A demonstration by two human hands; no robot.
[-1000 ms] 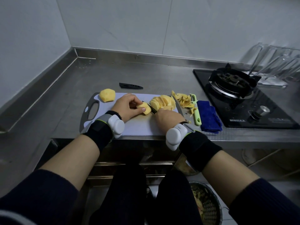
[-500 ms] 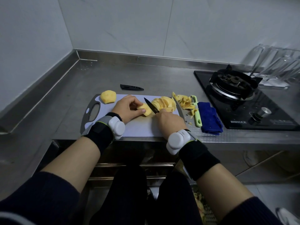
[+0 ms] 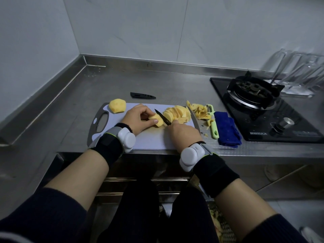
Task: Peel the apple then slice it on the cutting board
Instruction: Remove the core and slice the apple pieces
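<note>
Knife [image 3: 162, 118] lowered onto apple piece [image 3: 157, 118], pinched between left fingers [image 3: 150, 122]

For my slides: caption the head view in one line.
Left hand steadies a peeled apple piece on the cutting board; right hand holds a knife against it.

**Board at the front, stove off to the right**

The cutting board [image 3: 145, 142] lay on the surface [image 3: 70, 120] at its front edge. An apple half [image 3: 117, 106] sat at the board's far-left corner and the slices [image 3: 177, 114] at its far right. Between them the left grip [image 3: 138, 118] held an apple piece [image 3: 157, 120], with the knife [image 3: 162, 116] in the right grip [image 3: 184, 134] against it. Rightward lay the peels [image 3: 198, 110], peeler [image 3: 213, 123], cloth [image 3: 227, 130] and stove [image 3: 263, 111]. A sheath [image 3: 142, 95] lay behind the board.
</note>
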